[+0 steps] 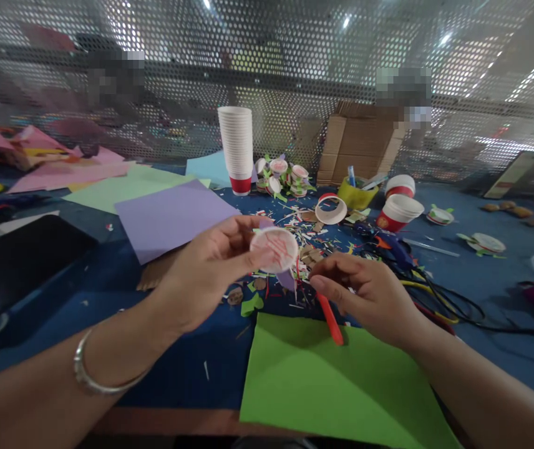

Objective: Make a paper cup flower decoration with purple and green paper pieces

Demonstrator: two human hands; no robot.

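My left hand (220, 265) is closed around the edge of a small cut-off paper cup base (274, 249). Red pen lines cross its white round face, and purple paper pieces (286, 279) stick out at its top and bottom. To the right, my right hand (365, 293) hovers with fingers loosely bent, thumb and forefinger slightly apart, nothing visible between them. Just beneath it a red-orange pen (330, 321) overlaps a green paper sheet (332, 386); the pen's upper end is partly hidden. Small paper scraps (295, 299) lie behind and below the cup base.
Behind stand a tall stack of paper cups (236, 146), a cluster of finished cup turtles (286, 174), a yellow pen holder (358, 192) and red-white cups (398, 212). Purple paper (168, 215) and a black device (24, 262) are at left. A blue glue gun (395, 249) and cables lie right.
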